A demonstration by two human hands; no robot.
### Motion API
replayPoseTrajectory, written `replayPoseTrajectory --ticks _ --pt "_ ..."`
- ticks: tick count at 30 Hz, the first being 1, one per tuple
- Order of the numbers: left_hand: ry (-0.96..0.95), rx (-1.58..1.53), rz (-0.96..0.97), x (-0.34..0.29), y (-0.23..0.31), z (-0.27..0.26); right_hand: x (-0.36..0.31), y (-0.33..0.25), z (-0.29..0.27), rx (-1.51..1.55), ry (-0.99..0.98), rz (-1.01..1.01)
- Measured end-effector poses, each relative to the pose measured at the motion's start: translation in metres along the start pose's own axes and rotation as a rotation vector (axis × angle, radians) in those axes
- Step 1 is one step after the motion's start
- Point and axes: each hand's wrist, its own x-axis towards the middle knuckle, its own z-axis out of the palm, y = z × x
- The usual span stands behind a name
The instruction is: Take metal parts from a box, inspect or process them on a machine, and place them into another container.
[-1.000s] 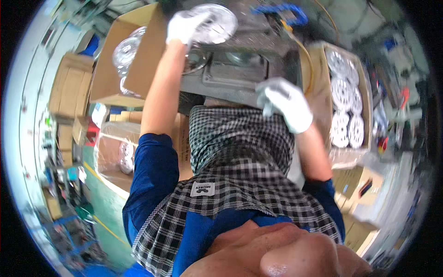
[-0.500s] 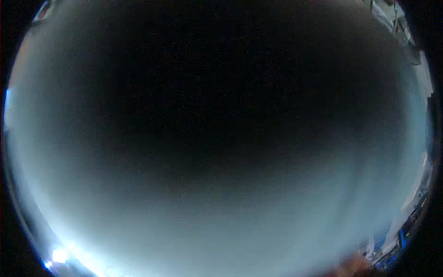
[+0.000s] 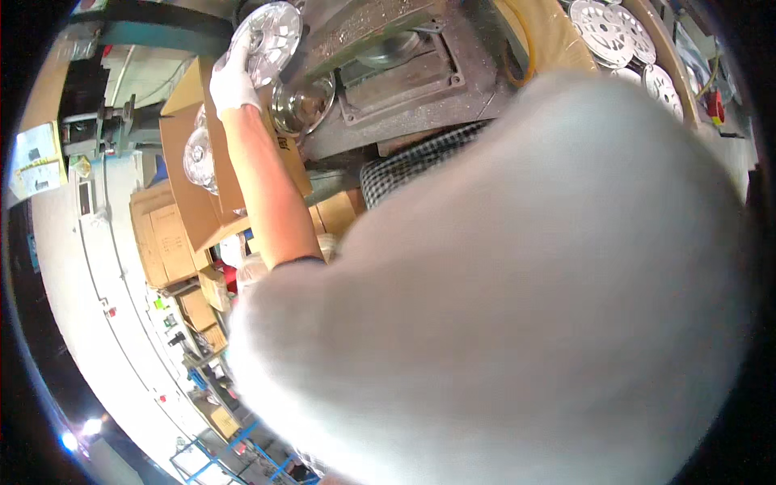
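Observation:
My left hand (image 3: pixel 234 83), in a white glove, is closed on the near-left edge of a shiny silver disc (image 3: pixel 273 44) with a raised centre. The disc is tilted up at the upper left. Just below it, a shiny domed metal piece (image 3: pixel 301 107) rests by the corner of a grey metal machine bed (image 3: pixel 380 121). Pale grey cloth (image 3: pixel 517 299), blurred and very close, fills most of the right and lower picture. My bare left forearm comes out of its dark-edged sleeve. My right hand does not show.
An open cardboard box (image 3: pixel 230 174) with similar shiny discs (image 3: pixel 199 158) stands left of my forearm. At the upper right, a carton (image 3: pixel 675 48) holds several cut-out metal discs (image 3: pixel 602 34). Checked cloth (image 3: pixel 412 166) lies below the machine bed. Shelving and boxes (image 3: pixel 166 242) stand farther left.
Half a second ago, dark, blurred cloth covered nearly the whole picture. Now my left arm, the disc in my hand, the machine bed and the boxes show.

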Motion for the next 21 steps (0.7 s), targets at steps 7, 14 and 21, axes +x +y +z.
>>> replayPoseTrajectory --ticks 7,14,21 --pt "-0.083 0.003 -0.014 0.008 -0.003 0.023 0.018 0.042 0.003 0.138 -0.213 0.246" --pt "-0.121 -0.189 -0.006 0.019 -0.004 0.047 -0.020 0.159 0.061 0.208 -0.214 0.545" --pt "-0.092 -0.063 0.003 0.038 -0.002 0.072 -0.050 0.243 0.099 -0.209 -0.298 0.512"
